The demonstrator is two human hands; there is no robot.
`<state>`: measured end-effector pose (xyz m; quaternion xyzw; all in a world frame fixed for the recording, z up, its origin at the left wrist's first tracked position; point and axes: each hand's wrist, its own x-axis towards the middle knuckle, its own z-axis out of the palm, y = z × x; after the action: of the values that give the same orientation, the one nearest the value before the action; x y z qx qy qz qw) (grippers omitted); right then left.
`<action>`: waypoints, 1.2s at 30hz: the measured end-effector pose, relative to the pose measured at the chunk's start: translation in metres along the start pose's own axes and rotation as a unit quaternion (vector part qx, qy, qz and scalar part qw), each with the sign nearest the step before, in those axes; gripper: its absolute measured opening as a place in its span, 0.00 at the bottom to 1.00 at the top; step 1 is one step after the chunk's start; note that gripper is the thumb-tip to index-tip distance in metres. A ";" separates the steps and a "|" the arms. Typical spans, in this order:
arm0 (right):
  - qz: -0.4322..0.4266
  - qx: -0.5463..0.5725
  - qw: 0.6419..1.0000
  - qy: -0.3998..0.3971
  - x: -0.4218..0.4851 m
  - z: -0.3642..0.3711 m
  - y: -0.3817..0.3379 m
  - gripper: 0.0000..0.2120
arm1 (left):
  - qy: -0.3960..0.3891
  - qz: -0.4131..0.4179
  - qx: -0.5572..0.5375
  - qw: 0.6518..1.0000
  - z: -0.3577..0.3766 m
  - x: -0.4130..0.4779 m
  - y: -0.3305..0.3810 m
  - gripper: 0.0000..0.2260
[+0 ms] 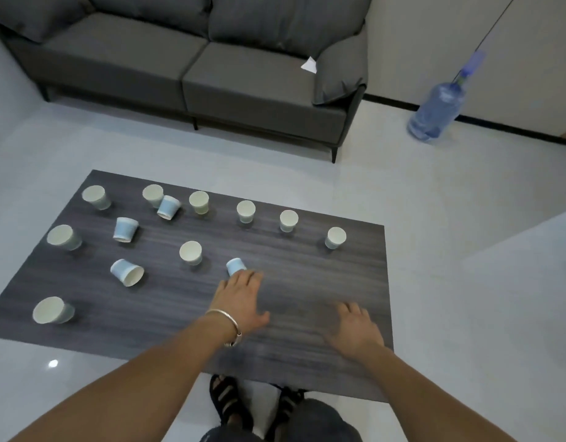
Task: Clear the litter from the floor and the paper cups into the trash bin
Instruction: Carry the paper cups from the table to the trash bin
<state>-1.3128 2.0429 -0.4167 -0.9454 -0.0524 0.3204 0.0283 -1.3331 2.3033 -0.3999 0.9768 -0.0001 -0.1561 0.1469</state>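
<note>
Low wood-grain table (307, 266) on a pale tiled floor (434, 218). A grey sofa (259, 78) stands beyond its far edge, and a water-cooler bottle (438, 110) by the wall at right. Paper cups (190, 252) are scattered over the table, mostly toward its left and far edges. My left hand (240, 298), fingers straight, has its fingertips at a blue cup (235, 266) near the middle. My right hand (355, 330), spread and holding nothing, is over the near right corner.

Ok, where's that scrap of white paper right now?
In the head view, the white paper scrap lies on the right seat of the sofa, against its right armrest.
</note>
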 end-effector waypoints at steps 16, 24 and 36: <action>0.059 0.035 0.996 0.060 0.266 -0.040 0.038 0.37 | -0.038 -0.011 -0.074 0.996 0.093 0.165 0.007 0.39; 0.050 0.009 0.997 0.057 0.371 -0.020 0.063 0.37 | -0.040 -0.020 -0.127 0.991 0.141 0.221 0.012 0.40; -0.130 0.197 0.969 -0.073 0.308 -0.011 -0.036 0.38 | -0.032 -0.089 -0.252 0.963 0.140 0.237 -0.007 0.38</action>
<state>-1.0662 2.1142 -0.5904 -0.8802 -0.1131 0.3862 0.2516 -1.1506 2.2591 -0.6010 0.8989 0.1216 -0.1942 0.3734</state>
